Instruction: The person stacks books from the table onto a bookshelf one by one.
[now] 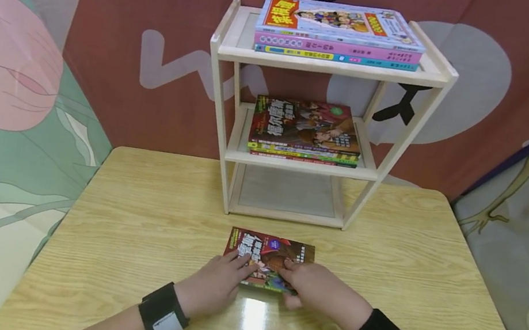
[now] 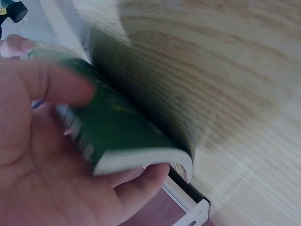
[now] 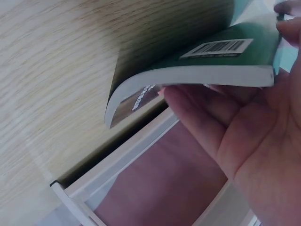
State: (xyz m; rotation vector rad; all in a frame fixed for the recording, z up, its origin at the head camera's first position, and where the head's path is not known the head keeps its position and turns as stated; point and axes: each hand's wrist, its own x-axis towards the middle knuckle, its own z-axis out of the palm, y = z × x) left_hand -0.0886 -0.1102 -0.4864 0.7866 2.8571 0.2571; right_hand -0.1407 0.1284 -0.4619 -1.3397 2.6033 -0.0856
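Observation:
A dark-covered paperback book with white lettering lies in front of the shelf, between both hands. My left hand grips its near left part, fingers over the front cover. In the left wrist view, the thumb lies against the green back cover. My right hand grips the near right part, with fingers on the front cover. The right wrist view shows the near side raised off the table and the book bowed, a barcode on its back. Its far edge appears to be on the table.
A small pale wooden shelf stands behind the book. Three stacked books lie on its top tier, and a stack of several books on the middle tier. The bottom board is bare. Wood-grain table surrounds everything.

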